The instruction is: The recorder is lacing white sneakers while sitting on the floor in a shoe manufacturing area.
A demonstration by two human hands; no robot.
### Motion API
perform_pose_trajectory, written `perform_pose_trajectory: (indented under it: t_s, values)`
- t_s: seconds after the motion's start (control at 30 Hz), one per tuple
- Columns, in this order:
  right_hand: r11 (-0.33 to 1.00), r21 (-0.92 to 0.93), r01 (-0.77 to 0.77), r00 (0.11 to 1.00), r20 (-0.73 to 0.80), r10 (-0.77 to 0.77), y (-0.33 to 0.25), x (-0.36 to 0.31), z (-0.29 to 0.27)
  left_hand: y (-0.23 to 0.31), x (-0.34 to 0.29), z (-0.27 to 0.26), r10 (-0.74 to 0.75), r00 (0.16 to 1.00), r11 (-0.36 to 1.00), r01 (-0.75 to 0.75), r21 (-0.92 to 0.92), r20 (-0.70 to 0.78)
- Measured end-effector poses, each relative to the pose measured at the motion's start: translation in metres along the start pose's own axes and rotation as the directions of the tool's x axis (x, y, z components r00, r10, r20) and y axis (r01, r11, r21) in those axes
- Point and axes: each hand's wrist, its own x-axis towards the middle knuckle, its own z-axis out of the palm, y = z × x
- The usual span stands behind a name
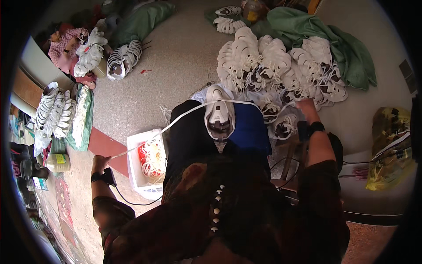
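Left hand (101,163): one, fingers pinched on an end of one white lace (176,119). One white box (147,189) of laces, too tangled to count, just beside the legs. One white shoe (220,115) on the lap, lace across it; toe points away from the wearer, long axis nearly straight fore-and-aft. Right hand (308,108): one, near piled shoes (259,59), uncountable; cannot tell its grip.
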Motion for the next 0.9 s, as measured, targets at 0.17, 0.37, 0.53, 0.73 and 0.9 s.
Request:
perform_pose_trajectory:
  t_s: [0.17, 0.37, 0.53, 0.73, 0.9]
  values:
    - [0.847, 0.47, -0.25, 0.79, 0.605, -0.102, -0.064, -0.049, 0.155, 0.116, 0.015, 0.111, -0.091, 0.972, 0.891, 0.177, -0.419, 0.216]
    - [0.902, 0.426, 0.076, 0.851, 0.444, -0.281, -0.076, -0.046, 0.235, 0.294, -0.014, 0.204, 0.428, 0.722, 0.712, 0.1, -0.695, 0.544]
    - [0.871, 0.488, 0.055, 0.892, 0.369, -0.263, -0.077, -0.045, 0.255, 0.352, -0.009, 0.248, 0.411, 0.673, 0.869, -0.085, -0.488, 0.615]
    - [0.853, -0.019, 0.521, 0.845, 0.156, -0.512, -0.073, -0.048, 0.265, 0.353, -0.005, 0.26, 0.427, 0.688, 0.878, -0.159, -0.452, 0.587]
    - [0.75, -0.325, 0.576, 0.817, 0.262, -0.514, -0.08, -0.041, 0.27, 0.357, -0.013, 0.267, 0.509, 0.689, 0.84, -0.268, -0.471, 0.516]
